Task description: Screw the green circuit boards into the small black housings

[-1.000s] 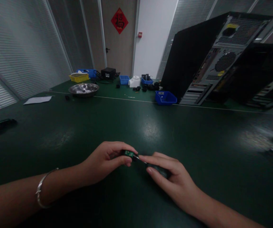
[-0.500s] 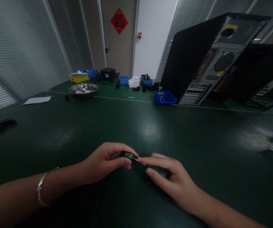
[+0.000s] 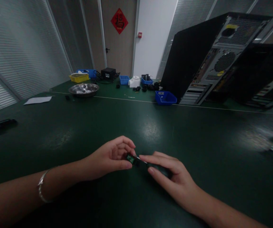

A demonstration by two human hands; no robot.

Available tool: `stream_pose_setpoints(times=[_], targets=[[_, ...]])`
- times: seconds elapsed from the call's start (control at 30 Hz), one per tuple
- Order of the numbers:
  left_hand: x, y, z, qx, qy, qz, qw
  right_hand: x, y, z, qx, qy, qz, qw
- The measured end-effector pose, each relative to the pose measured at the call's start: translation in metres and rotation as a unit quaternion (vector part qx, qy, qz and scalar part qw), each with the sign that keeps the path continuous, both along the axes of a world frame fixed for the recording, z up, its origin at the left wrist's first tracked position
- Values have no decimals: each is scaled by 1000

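My left hand [image 3: 113, 155] keeps a small black part with a green circuit board [image 3: 131, 158] between thumb and fingers. Its index finger is raised off the part, and the other fingers curl behind. In my right hand [image 3: 172, 177] lies a screwdriver [image 3: 160, 169] with a dark handle and a thin, bright metal shaft. My right index finger rests along the shaft, which points left at the circuit-board part. Whether the tip touches the part, I cannot tell. Both hands are just above the green tabletop [image 3: 117, 120].
Beyond a pale line stand a metal bowl [image 3: 84, 90], a yellow bin [image 3: 79, 77], a blue bin [image 3: 165, 98] and a white plastic housing [image 3: 134, 82]. A large computer tower [image 3: 188, 53] rises at right. Paper [image 3: 38, 100] and a dark object [image 3: 0, 125] lie left.
My left index finger has lifted away and the fingers have opened somewhat. The circuit-board part has tilted, its right end lower. My right hand has barely moved.
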State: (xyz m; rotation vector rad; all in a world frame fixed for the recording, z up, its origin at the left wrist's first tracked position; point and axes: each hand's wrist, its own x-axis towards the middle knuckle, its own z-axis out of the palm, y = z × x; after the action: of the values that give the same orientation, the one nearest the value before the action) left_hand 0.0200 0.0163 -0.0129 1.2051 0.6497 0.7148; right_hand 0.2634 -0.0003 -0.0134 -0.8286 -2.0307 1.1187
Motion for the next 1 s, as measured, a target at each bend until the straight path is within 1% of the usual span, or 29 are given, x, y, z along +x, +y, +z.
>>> stream_pose_setpoints(times=[0.07,0.17,0.27,0.4,0.57,0.77,0.9,1.0], targets=[[0,1,-1,-15,-18,5,1000,0,0,1,-7,-12,27,1000],[0,4,-1,-17,-26,17,999,0,0,4,-10,-19,47,999],[-1,4,-1,-24,-40,21,999,0,1,4,-8,-19,54,998],[0,3,1,-56,-72,26,995,1,-1,2,19,-14,58,998],[1,2,2,-72,-66,27,995,2,-2,2,29,-15,61,998],[2,2,-1,-48,-38,6,998,0,-1,4,12,-24,66,997],[1,2,1,-6,18,-21,1000,0,-2,3,12,-37,55,998],[1,2,3,28,59,-6,998,0,-3,2,28,-36,36,998]])
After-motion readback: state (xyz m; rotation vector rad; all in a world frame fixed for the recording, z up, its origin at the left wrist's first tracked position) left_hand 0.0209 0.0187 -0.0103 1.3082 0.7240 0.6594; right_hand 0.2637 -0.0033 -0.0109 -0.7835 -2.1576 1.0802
